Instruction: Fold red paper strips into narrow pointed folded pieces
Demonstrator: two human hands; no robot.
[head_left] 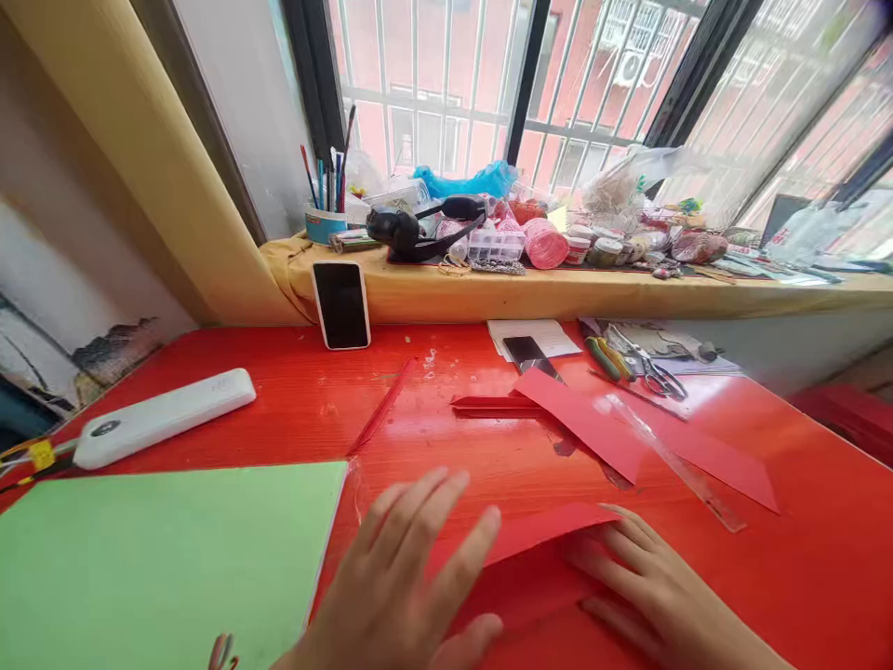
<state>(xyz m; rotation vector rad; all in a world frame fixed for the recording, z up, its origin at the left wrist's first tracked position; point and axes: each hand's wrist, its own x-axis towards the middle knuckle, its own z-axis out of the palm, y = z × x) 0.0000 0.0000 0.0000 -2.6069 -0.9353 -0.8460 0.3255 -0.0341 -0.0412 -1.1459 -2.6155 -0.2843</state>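
Observation:
A piece of red paper (520, 582) lies on the red table in front of me, bent over with its upper layer lifted into an arch. My left hand (401, 582) is over the left side of the paper, fingers spread and slightly blurred; whether it touches the paper is hard to tell. At the right end, my right hand (646, 577) grips the paper's edge, some of its fingertips hidden under the raised layer. Beyond the hands lie a folded red paper strip (499, 407), a flat red paper piece (586, 423) and a clear ruler (680, 465).
A green mat (167, 558) covers the table's left front. Behind it are a white power strip (167, 416) and a propped phone (341, 305). Scissors (659, 377) and pliers (604, 358) lie at the back right. Craft supplies crowd the windowsill (433, 293).

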